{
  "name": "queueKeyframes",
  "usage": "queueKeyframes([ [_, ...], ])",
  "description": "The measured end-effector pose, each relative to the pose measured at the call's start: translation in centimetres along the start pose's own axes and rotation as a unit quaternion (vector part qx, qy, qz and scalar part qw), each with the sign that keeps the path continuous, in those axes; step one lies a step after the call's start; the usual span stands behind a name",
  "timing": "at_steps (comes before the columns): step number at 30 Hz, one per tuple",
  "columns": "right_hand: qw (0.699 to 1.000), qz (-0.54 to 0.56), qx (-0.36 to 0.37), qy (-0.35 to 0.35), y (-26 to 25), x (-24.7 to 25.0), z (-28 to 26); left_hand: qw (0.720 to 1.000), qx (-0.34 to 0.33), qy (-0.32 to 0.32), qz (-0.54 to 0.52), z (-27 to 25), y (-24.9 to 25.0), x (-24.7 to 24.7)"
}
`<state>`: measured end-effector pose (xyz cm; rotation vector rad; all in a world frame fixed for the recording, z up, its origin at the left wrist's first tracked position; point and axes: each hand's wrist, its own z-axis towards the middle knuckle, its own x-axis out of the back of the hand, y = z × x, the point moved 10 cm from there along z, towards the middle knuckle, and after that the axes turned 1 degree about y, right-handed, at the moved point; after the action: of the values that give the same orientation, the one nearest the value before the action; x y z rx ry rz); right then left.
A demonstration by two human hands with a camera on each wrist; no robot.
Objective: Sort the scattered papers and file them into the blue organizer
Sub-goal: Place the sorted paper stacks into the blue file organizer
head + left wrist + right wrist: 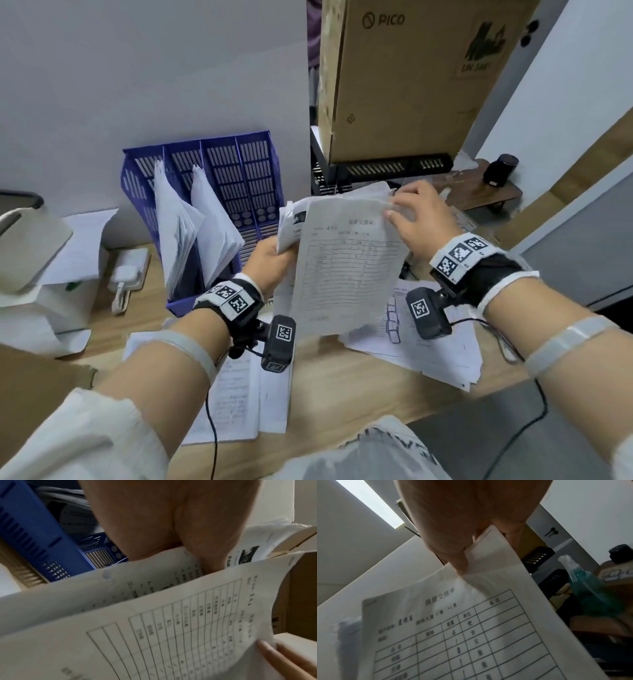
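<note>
Got the table form [346,270] pinched at its top corner in my right hand [416,219], left hand [270,258] gripping the other sheets [291,222] behind it — all held just in front of the blue organizer [212,192]. A corner pinch like this could tear or drop the sheet onto the desk pile [421,346].

Your work surface is a wooden desk [329,387] set against a pale wall. On it, at the back, stands the blue organizer [205,192], upright. To your left lie a white box [44,301] and a white stapler-like item [128,277]. In front of you a stack of printed papers [239,394] lies flat, and a second spread of papers [435,346] lies flat to your right. Farther back on the right, a small wooden stand [479,195] sits on the desk with a dark jar [500,170] on it.
</note>
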<state>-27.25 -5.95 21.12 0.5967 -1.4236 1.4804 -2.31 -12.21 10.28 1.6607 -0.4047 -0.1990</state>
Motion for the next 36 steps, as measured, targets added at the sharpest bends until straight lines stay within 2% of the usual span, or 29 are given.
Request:
queueKeyframes([
  [2, 1.000, 0.023, -0.004, 0.008, 0.1, -0.7, 0.3, 0.999, 0.020, -0.009, -0.029, -0.5, -0.3, -0.1],
  [5, 0.996, 0.063, 0.026, -0.050, -0.9, -2.9, 0.3, 0.999, 0.026, -0.030, -0.033, -1.2, -0.3, -0.7],
  [7, 0.992, 0.105, 0.021, -0.070, -1.2, -3.5, 0.1, 0.998, 0.026, -0.042, -0.034, -1.6, -0.4, -0.8],
  [11, 0.990, 0.136, -0.017, -0.045, -0.1, -3.6, 0.1, 0.997, 0.030, -0.040, -0.055, -2.7, -0.3, -0.4],
  [17, 0.994, 0.110, 0.007, 0.007, -0.9, -4.2, -0.6, 0.992, 0.007, -0.084, -0.089, -3.5, -0.6, -0.8],
  [22, 0.980, 0.186, 0.075, -0.007, -2.8, -4.8, -2.2, 0.999, 0.015, 0.031, -0.027, -2.6, -3.4, 1.5],
  [24, 0.970, 0.237, 0.050, -0.007, -1.5, -4.8, -2.4, 0.998, 0.025, 0.032, -0.043, -2.7, -3.7, 1.5],
  [26, 0.949, 0.315, -0.030, -0.017, 1.3, -5.9, -2.8, 0.999, 0.029, 0.013, -0.044, -2.7, -3.8, 1.0],
  [28, 0.911, 0.390, -0.126, -0.053, 4.0, -8.3, -4.1, 0.999, 0.038, -0.006, -0.033, -2.9, -4.3, 0.1],
  [30, 0.875, 0.437, -0.185, -0.097, 5.5, -11.0, -5.5, 0.998, 0.049, -0.010, -0.023, -3.2, -4.9, -0.7],
  [34, 0.858, 0.456, -0.212, -0.103, 6.6, -12.0, -6.2, 0.998, 0.062, 0.017, -0.015, -3.5, -5.1, -0.7],
  [36, 0.847, 0.485, -0.203, -0.076, 6.3, -11.0, -5.6, 0.995, 0.064, 0.017, -0.073, -3.4, -4.8, -0.6],
])
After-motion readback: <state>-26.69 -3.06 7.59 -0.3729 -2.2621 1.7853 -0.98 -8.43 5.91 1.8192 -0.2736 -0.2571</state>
